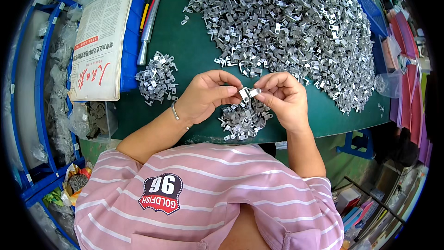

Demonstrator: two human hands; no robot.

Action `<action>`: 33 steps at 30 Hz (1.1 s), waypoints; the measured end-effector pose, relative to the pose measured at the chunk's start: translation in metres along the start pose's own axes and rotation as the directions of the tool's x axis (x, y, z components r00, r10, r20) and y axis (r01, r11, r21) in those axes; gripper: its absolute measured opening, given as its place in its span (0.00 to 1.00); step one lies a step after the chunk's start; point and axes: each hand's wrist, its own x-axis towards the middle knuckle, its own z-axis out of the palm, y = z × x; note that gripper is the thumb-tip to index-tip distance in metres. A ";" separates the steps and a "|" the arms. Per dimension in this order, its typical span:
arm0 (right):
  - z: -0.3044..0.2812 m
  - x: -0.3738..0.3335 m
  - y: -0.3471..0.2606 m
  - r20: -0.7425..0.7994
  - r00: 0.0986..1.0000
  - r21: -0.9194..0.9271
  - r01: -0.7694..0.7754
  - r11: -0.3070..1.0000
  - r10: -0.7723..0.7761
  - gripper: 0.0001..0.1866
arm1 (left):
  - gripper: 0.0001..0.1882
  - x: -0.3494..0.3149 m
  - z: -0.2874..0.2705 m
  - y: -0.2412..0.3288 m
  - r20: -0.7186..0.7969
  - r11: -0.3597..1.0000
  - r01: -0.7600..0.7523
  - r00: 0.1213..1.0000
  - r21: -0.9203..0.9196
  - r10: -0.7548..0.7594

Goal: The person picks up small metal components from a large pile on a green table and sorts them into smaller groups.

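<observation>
"Pinching something small there, with both hands?"

"Yes, a silvery metal bracket [244,95]. The left hand [203,96] has thumb and forefinger closed on one side of it, and the right hand [287,99] grips the other side the same way."

"Just one piece?"

"I can't tell. A tab with a hole shows right beside a narrower tab, so it may be two pieces held together."

"Where is it?"

"Raised just over a small pile of brackets [242,124], close to the front edge of the green worktop [187,48]."

"What could go wrong?"

"A slip, I'd say. Only fingertips hold it, and smooth metal could skid out if the two sides press unevenly. It would probably drop among lookalikes and be hard to pick out."

"Anything else?"

"That front pile lies so near the edge that a careless wrist might sweep pieces off. The large heap [286,23] comes close beyond the hands, so a nudge could mix the two. The left-hand pile [156,79] looks safer, though a swinging left forearm [150,127] might scatter it."
</observation>
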 end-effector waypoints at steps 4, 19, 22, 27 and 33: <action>0.005 -0.005 -0.004 0.005 0.998 -0.119 0.067 0.991 -0.067 0.10 | 0.10 0.000 0.002 -0.007 0.033 0.944 -0.163 0.987 0.288 0.160; 0.002 0.023 0.007 0.121 0.940 -0.926 0.223 0.304 -0.319 0.09 | 0.13 0.029 0.017 -0.005 0.363 -0.106 -0.360 0.788 0.927 0.497; 0.003 0.029 0.018 0.144 0.930 -0.959 0.215 0.185 -0.338 0.09 | 0.12 0.040 0.018 -0.008 0.390 -0.184 -0.345 0.775 0.920 0.497; -0.002 0.029 0.020 0.209 0.910 -0.939 0.289 0.186 -0.358 0.10 | 0.07 0.039 0.012 -0.009 0.349 -0.128 -0.331 0.786 0.935 0.510; 0.001 0.019 0.014 0.043 0.918 -0.865 0.231 0.445 -0.393 0.07 | 0.08 0.026 0.004 -0.006 -0.120 0.767 -0.103 0.966 0.634 0.229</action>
